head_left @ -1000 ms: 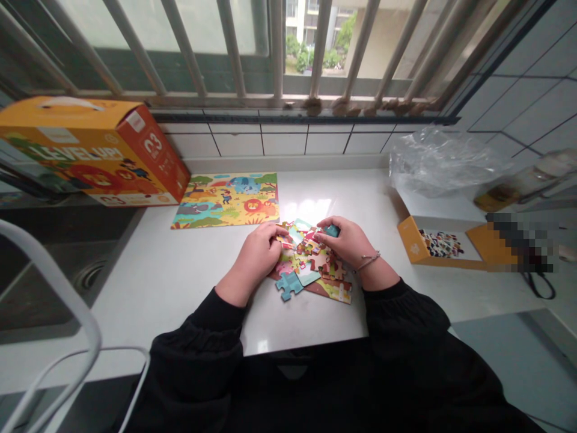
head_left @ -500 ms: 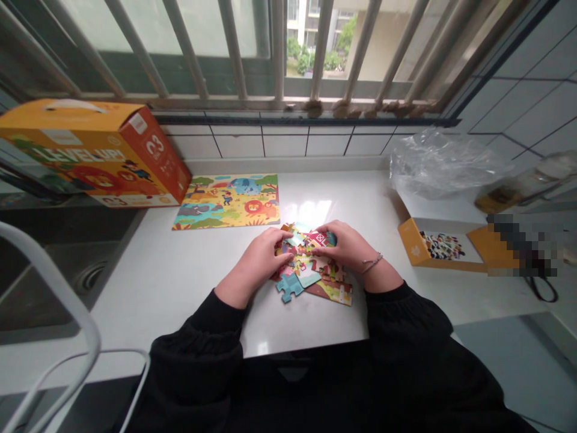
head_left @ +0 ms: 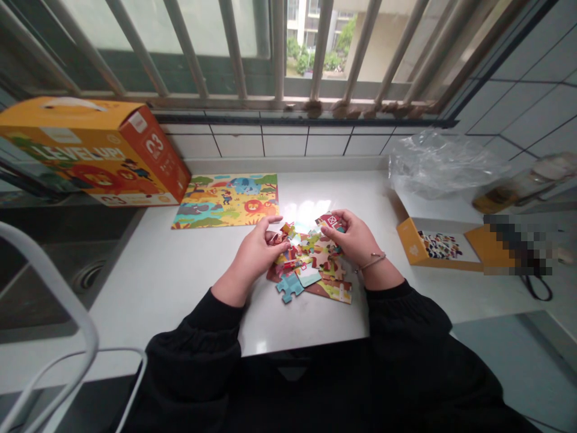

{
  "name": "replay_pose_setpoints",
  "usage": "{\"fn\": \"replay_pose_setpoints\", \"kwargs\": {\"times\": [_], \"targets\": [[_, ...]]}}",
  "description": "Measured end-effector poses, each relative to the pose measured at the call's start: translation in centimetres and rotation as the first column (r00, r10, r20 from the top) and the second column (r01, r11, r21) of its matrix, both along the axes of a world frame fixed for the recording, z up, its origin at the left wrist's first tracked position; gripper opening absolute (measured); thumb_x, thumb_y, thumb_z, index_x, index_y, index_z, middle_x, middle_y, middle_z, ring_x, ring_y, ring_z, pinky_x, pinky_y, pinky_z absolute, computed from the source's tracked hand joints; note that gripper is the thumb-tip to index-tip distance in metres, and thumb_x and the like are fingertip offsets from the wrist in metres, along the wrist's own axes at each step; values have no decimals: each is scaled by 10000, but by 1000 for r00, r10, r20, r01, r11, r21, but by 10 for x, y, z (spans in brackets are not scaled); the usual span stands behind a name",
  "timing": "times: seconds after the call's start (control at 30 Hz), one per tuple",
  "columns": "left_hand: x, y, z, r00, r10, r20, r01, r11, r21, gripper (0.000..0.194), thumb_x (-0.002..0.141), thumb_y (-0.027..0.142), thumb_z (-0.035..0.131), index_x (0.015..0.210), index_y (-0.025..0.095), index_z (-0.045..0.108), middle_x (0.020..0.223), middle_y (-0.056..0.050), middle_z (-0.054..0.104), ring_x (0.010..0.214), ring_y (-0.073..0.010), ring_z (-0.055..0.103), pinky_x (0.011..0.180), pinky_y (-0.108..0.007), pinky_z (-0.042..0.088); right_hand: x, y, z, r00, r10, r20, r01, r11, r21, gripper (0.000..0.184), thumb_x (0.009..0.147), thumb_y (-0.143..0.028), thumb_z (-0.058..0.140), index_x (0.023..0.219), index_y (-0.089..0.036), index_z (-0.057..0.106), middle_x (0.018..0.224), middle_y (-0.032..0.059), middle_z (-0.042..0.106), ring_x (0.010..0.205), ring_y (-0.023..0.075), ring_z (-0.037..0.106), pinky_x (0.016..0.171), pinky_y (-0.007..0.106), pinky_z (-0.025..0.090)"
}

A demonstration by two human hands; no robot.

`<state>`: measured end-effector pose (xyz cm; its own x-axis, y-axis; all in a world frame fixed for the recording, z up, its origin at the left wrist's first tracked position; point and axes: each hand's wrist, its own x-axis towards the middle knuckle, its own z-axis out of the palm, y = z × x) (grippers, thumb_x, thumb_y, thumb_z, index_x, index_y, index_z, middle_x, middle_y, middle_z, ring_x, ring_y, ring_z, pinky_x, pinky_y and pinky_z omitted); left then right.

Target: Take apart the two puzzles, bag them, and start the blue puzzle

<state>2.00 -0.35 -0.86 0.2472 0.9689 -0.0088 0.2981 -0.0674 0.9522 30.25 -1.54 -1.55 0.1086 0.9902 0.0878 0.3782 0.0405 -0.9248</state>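
Note:
A heap of colourful jigsaw pieces (head_left: pixel 311 267) lies on the white counter (head_left: pixel 180 276) in front of me. My left hand (head_left: pixel 256 248) is curled at the heap's left side, its fingers pinching a small piece. My right hand (head_left: pixel 354 234) holds a red puzzle piece (head_left: pixel 329 221) lifted slightly above the heap's far edge. A light blue piece (head_left: pixel 288 286) sits loose at the near left of the heap. Behind lies a finished animal picture sheet (head_left: pixel 228 200).
An orange puzzle box (head_left: pixel 90 153) lies on its side at the back left. A small open orange box (head_left: pixel 439 248) stands at the right, with crumpled clear plastic (head_left: pixel 442 159) behind it. A sink (head_left: pixel 54 270) is at the left, and a white chair frame (head_left: pixel 58 325) nearby.
My right hand has raised a red piece up off the heap. My left hand has drawn slightly back and opened its thumb while still pinching a piece.

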Motion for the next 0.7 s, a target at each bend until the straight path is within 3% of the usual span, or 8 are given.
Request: {"fn": "replay_pose_setpoints", "kwargs": {"times": [0.2, 0.4, 0.57, 0.7], "targets": [[1, 7, -12, 971, 100, 217, -75, 990, -122, 558, 756, 339, 916, 1241, 209, 672, 829, -2, 753, 707, -178, 723, 631, -261, 535, 1, 6, -10, 915, -104, -390, 108, 994, -11, 614, 742, -538, 955, 1196, -249, 658, 1186, 81, 821, 1044, 237, 794, 919, 392, 674], [13, 8, -10, 887, 239, 396, -188, 969, -163, 552, 728, 320, 943, 1178, 198, 649, 855, 1, 765, 733, -172, 739, 683, -267, 573, -8, 9, -13, 798, -168, -578, 183, 983, -34, 666, 679, -534, 1028, 1170, -259, 672, 1022, 27, 827, 879, 203, 792, 839, 368, 684], [18, 13, -11, 891, 276, 359, -259, 961, -96, 476, 789, 312, 919, 1158, 200, 641, 831, 11, 743, 701, -168, 727, 672, -276, 575, -15, 12, -11, 717, -182, -672, 214, 976, -36, 698, 652, -486, 1061, 1174, -271, 651, 984, 3, 820, 882, 192, 791, 846, 352, 680], [18, 16, -12, 899, 290, 328, -280, 957, -77, 419, 812, 254, 899, 1135, 201, 638, 829, 8, 750, 701, -174, 736, 662, -279, 584, -18, 11, -7, 710, -100, -697, 141, 990, 2, 672, 681, -483, 1053, 1182, -290, 649, 1003, -7, 819, 912, 186, 792, 896, 355, 680]]}}
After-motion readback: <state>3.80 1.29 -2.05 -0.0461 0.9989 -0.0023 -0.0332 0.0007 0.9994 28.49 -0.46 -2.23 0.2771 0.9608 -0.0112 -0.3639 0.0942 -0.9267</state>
